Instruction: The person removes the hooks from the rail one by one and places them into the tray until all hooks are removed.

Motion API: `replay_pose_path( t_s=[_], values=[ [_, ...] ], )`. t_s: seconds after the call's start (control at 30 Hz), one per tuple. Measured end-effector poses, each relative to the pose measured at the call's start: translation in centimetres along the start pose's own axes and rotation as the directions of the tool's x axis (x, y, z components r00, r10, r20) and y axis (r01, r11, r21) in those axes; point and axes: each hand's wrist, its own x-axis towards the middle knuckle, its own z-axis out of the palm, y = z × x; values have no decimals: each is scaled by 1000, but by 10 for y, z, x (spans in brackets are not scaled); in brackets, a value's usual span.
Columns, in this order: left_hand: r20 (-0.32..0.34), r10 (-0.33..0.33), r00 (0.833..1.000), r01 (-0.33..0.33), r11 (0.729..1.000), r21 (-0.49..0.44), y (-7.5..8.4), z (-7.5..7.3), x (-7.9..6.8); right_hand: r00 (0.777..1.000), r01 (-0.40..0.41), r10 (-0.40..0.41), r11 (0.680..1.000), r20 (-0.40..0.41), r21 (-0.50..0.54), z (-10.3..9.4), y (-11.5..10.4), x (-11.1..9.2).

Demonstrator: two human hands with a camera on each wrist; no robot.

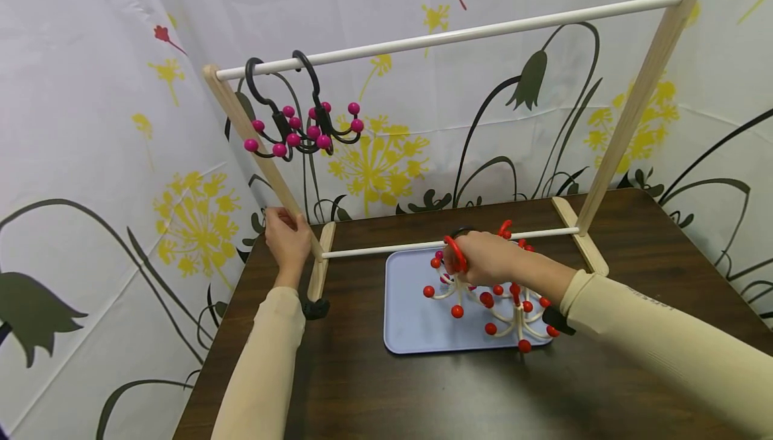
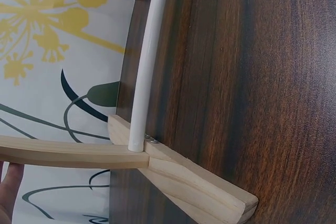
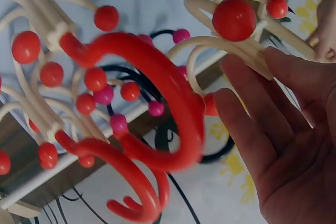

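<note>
My left hand (image 1: pixel 286 239) grips the left wooden post (image 1: pixel 268 165) of a garment rack low down; only its fingertips (image 2: pixel 11 184) show in the left wrist view. Over the light blue tray (image 1: pixel 410 319), my right hand (image 1: pixel 483 259) pinches the cream stem of a ball-tipped hanger (image 3: pixel 234 19), its thumb and fingers on either side. More cream hangers with red hooks (image 3: pixel 184 114) and red balls lie in the tray. Among them is a black hanger with pink balls (image 3: pixel 181 35), partly hidden.
Two black hangers (image 1: pixel 323 115) with pink balls hang near the left end of the white top bar (image 1: pixel 453 36). A white lower bar (image 1: pixel 380 249) runs behind the tray between wooden feet (image 1: pixel 581 235). A flowered curtain (image 1: pixel 109 158) backs the dark table (image 1: pixel 374 393).
</note>
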Motion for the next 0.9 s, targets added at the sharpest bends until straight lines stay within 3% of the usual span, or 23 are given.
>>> replay_pose_path(
  t_s=[0.27,0.4,0.9],
  values=[
    [-14,-2,1000,2,1000,8,-1,2,0,996,-49,50,999,76,-15,20,1,2],
    [-11,-2,1000,2,1000,6,-2,2,0,996,-24,26,999,90,-28,26,5,5],
    [-6,-2,1000,1,1000,-3,-2,2,0,992,-45,57,994,115,-97,32,13,3]
  ],
)
